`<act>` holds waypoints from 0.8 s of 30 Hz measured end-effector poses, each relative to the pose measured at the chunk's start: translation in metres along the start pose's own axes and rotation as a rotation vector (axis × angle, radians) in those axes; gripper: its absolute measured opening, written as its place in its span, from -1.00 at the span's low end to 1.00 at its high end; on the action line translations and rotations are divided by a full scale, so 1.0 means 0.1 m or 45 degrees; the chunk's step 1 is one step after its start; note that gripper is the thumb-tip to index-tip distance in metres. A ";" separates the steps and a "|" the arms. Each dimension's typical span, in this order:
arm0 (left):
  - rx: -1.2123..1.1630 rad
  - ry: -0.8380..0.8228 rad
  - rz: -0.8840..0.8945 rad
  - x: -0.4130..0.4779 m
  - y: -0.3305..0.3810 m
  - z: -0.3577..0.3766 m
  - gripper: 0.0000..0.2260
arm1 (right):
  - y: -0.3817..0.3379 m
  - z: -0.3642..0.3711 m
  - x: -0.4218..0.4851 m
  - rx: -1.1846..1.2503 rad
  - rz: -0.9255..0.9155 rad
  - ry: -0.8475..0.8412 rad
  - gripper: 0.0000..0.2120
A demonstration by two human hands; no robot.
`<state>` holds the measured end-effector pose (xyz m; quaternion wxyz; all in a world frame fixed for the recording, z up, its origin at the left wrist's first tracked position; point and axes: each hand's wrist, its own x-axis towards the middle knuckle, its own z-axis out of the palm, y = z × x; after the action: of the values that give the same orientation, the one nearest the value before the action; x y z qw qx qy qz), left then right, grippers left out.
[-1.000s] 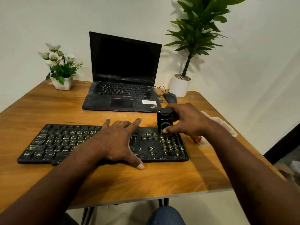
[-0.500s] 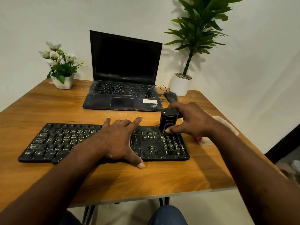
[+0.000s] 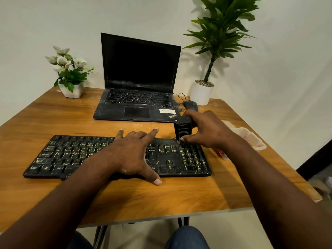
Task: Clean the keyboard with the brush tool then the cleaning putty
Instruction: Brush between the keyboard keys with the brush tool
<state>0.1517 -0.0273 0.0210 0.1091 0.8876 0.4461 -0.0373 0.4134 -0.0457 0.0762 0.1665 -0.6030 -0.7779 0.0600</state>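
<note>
A wooden desk [image 3: 53,119] fills the middle of the frame, with a dusty black laptop [image 3: 140,69] open and its screen dark at upper centre. Below it, in the centre of the frame, lies a black full-size keyboard [image 3: 68,155], set parallel to the desk's near edge. Its keys are streaked with pale yellow-green grime, thickest along the left half and over the number pad at the right end.

A tall green plant [image 3: 219,33] in a white pot stands at upper right, and a small pot of white flowers [image 3: 70,72] at upper left.

The person's left hand [image 3: 131,153] lies flat on the middle of the keyboard, fingers spread wide and thumb reaching over the front edge onto the desk. The right hand [image 3: 208,130] has its fingers curled round a black brush tool [image 3: 182,129], held upright with its lower end on the keys at the keyboard's upper right corner.

A clear plastic tub [image 3: 248,139] with something pink-red in it sits at the right edge, and a black mouse [image 3: 190,105] just right of the laptop.
</note>
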 end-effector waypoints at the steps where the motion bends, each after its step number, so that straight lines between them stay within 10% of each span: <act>1: 0.005 0.001 0.001 0.00 0.00 0.00 0.36 | 0.01 -0.01 0.01 0.030 0.005 0.011 -0.43; 24: 0.001 -0.031 -0.015 0.00 0.03 -0.03 0.37 | 0.09 -0.01 -0.08 0.109 0.092 -0.029 -0.37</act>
<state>0.1536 -0.0285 0.0241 0.1141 0.8844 0.4499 -0.0489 0.4239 -0.0509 0.0734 0.1809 -0.6224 -0.7541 0.1060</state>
